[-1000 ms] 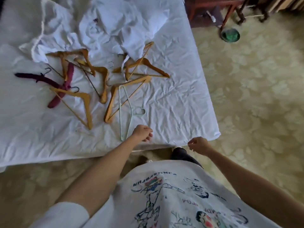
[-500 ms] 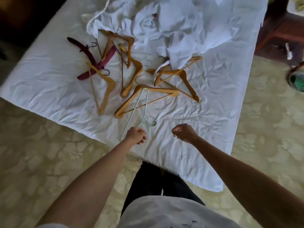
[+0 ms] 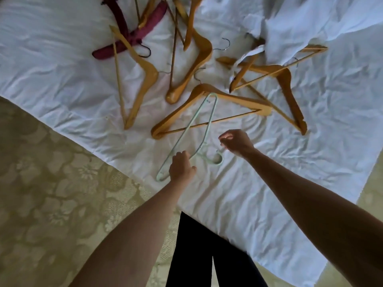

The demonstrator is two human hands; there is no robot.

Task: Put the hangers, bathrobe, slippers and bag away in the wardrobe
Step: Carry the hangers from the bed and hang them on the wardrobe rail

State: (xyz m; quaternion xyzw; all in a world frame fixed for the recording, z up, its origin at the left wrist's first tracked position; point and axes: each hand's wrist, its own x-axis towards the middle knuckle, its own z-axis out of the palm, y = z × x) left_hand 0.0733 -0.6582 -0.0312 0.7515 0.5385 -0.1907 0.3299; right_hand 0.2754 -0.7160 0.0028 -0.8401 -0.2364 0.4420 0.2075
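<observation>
A pale green thin hanger (image 3: pixel 210 121) lies on the white bed sheet (image 3: pixel 269 183) near its edge, partly across a wooden hanger (image 3: pixel 228 98). My left hand (image 3: pixel 182 168) sits on the green hanger's lower arm, its fingers curled round the wire. Just right of that hanger's hook, my right hand (image 3: pixel 236 141) hovers with curled fingers and holds nothing I can see. Several more wooden hangers (image 3: pixel 199 54) and two burgundy padded hangers (image 3: pixel 128 38) are scattered farther up the bed. The crumpled white bathrobe (image 3: pixel 310 21) covers part of the hangers at the top right.
The bed's corner points towards my legs (image 3: pixel 196 255). Patterned beige carpet (image 3: pixel 51 183) spreads to the left, and a strip of it shows at the far right.
I have leaned in over the bed, and both hands have moved forward. My left hand now lies on the green hanger's arm, and my right hand has come up beside its hook.
</observation>
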